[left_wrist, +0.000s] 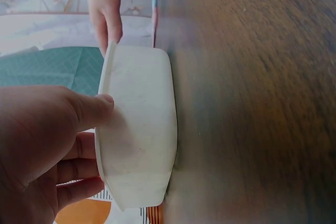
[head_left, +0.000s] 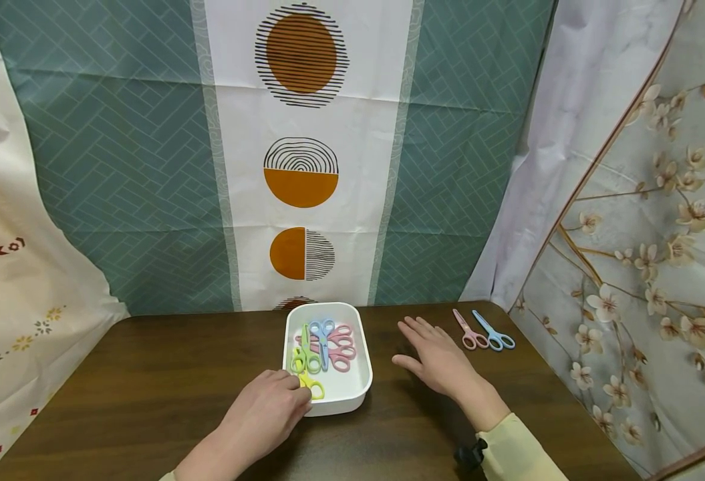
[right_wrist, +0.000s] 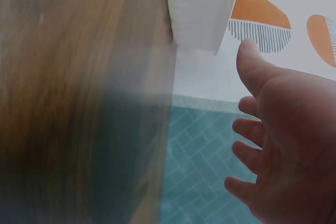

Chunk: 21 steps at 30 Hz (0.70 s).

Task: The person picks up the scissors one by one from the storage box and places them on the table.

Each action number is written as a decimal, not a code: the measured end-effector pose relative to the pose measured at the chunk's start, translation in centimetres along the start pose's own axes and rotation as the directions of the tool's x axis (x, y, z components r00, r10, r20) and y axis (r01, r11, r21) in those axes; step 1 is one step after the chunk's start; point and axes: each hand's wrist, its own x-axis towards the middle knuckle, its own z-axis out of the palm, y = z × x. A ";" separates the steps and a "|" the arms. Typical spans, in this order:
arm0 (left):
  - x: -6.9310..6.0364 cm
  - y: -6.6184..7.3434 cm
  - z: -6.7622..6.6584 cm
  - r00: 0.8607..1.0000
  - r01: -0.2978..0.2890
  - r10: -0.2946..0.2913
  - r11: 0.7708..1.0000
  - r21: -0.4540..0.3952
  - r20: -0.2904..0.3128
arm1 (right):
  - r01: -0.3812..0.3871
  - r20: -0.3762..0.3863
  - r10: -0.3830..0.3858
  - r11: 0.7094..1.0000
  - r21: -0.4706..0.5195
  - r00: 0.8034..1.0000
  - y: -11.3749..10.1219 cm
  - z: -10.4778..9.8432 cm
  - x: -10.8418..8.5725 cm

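Note:
A white plastic tray (head_left: 361, 341) stands on the table and holds several scissors. Inside it lie blue scissors (head_left: 324, 349), green scissors (head_left: 306, 351), yellow scissors (head_left: 313, 386) and pink scissors (head_left: 343, 351). My left hand (head_left: 268, 409) grips the tray's near left rim. In the left wrist view its thumb (left_wrist: 100, 109) presses the outer wall, the other fingers behind the rim. My right hand (head_left: 439, 357) is held right of the tray, apart from it, fingers extended; the right wrist view shows nothing in its palm (right_wrist: 299, 124).
Pink scissors (head_left: 471, 335) and blue scissors (head_left: 494, 335) lie side by side at the table's far right. A patterned curtain (head_left: 148, 200) hangs behind the brown wooden table (head_left: 166, 387), and a flowered cloth (head_left: 641, 321) covers the right side.

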 end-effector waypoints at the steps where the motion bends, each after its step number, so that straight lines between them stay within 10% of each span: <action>1: 0.0 0.0 0.0 1.000 0.000 0.000 1.000 -0.001 0.000 | 0.000 -0.001 0.000 1.000 0.007 1.000 -0.2 0.0 0.0; 21: 0.1 0.1 -0.1 1.000 0.008 -0.008 1.000 0.015 0.015 | 0.075 -0.044 -0.074 0.997 0.029 0.996 -3.4 0.6 0.9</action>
